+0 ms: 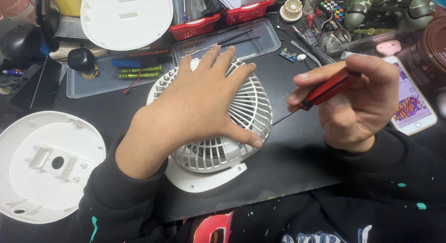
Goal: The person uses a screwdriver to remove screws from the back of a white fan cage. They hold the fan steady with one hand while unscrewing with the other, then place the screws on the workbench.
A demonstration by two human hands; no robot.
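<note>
My left hand lies flat on the white plastic fan with its slatted round grille, which sits near the middle of the black surface. The fingers are spread wide across the top of the grille, and my thumb presses against its right rim. My right hand hovers just beside the fan, fingers curled closed around a red-handled screwdriver, its thin metal shaft slanting down to the grille's edge.
</note>
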